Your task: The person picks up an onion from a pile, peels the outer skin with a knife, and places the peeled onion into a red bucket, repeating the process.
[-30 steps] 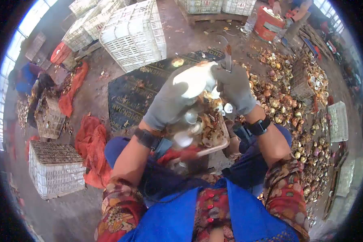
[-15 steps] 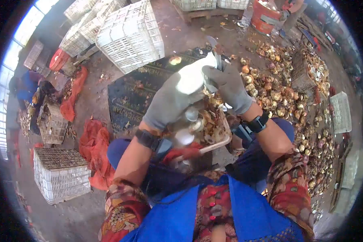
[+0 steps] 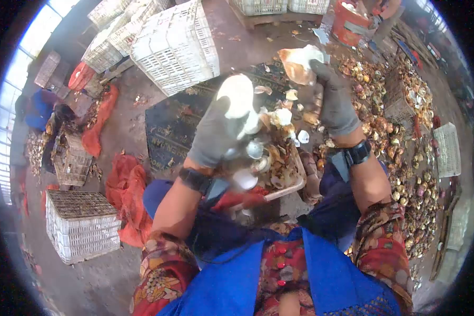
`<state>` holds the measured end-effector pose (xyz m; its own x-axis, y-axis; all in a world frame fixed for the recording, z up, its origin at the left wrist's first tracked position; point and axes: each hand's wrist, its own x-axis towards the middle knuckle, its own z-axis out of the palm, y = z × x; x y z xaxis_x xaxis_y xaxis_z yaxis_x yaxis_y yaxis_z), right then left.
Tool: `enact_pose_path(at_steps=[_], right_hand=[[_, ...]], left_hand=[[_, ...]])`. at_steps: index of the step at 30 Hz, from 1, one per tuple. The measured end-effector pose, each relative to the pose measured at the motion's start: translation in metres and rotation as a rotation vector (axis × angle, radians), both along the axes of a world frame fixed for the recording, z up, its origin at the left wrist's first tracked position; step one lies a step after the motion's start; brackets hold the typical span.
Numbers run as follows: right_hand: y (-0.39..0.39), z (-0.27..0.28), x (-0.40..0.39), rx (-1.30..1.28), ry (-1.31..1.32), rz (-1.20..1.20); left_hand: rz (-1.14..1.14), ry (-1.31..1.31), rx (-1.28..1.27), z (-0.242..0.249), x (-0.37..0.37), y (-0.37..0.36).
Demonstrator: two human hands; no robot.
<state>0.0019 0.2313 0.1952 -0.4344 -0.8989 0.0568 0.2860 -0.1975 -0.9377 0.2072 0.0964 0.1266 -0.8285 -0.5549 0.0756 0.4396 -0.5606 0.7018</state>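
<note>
My left hand [image 3: 216, 129], in a grey glove, grips a white shell half [image 3: 237, 95] above my lap. Up and to the right, my gloved right hand [image 3: 334, 102] holds a second shell half [image 3: 299, 63], white with an orange tint, well apart from the first. Whether that hand also keeps a knife I cannot tell. Below both hands a pink-rimmed tray [image 3: 295, 187] rests on my lap, filled with shells and shell scraps.
A dark mat [image 3: 168, 129] lies on the floor ahead. White crates [image 3: 176, 45] are stacked behind it, another crate [image 3: 81, 226] stands at left beside red mesh bags [image 3: 122, 184]. Shell piles [image 3: 405, 174] cover the right. A red bucket [image 3: 350, 23] and other people are farther off.
The two hands were together on one closed shell; now my right hand has swung up and right with one half, while my left hand keeps the other half.
</note>
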Motion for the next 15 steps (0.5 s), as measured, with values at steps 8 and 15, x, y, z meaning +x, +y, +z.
enact_pose_path(at_steps=[8, 15], right_hand=[[-0.011, -0.027, -0.004, 0.535, 0.973, 0.358], [-0.024, -0.037, 0.027, 0.086, 0.485, 0.323]], left_hand=[[0.335, -0.163, -0.72, 0.044, 0.009, 0.001], [0.414, -0.268, -0.991, 0.028, -0.006, -0.003]])
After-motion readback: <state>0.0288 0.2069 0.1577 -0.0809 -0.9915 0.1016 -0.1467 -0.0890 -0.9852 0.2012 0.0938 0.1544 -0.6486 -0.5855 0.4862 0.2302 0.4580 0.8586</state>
